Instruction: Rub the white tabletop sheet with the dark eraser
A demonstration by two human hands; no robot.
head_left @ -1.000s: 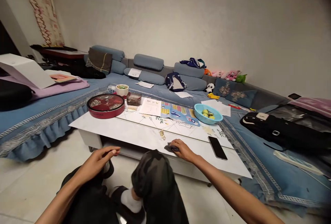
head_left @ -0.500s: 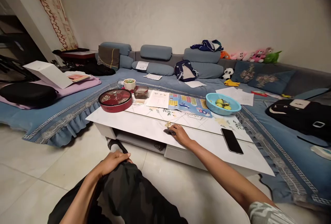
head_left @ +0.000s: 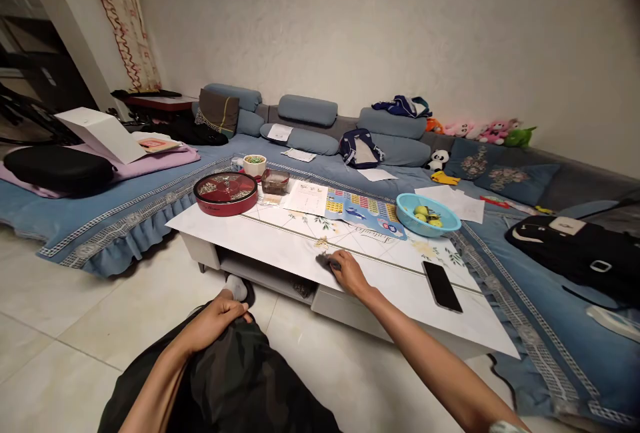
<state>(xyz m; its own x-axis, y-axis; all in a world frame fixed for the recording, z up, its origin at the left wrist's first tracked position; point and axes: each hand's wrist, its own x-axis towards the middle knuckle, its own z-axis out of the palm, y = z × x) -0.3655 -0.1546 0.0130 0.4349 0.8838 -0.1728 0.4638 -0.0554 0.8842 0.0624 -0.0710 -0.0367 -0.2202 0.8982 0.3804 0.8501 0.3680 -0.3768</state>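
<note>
My right hand [head_left: 350,274] is closed on a dark grey cloth [head_left: 327,261], pressed against the white top of the coffee table [head_left: 270,239] near its front edge. Just behind the cloth lies a small heap of yellowish-brown scraps [head_left: 321,243], too small to name. My left hand [head_left: 220,318] rests over my knee, on dark camouflage trousers [head_left: 250,366]. Its thumb stretches out and the other fingers are partly hidden; nothing is seen in it. To the right of my right hand, a black phone [head_left: 442,286] lies flat on the table.
Along the table's back stand a red round snack box [head_left: 226,203], a brown clear container [head_left: 275,181], a cup [head_left: 255,166], papers [head_left: 307,197], a blue printed sheet [head_left: 357,209] and a blue basin [head_left: 407,223] with green fruit [head_left: 421,211]. A blue sofa [head_left: 200,173] surrounds the table.
The view has shifted slightly. My right hand and the cloth have drawn back a little toward the table's front edge, leaving more of the scraps visible. My left hand stays on my knee.
</note>
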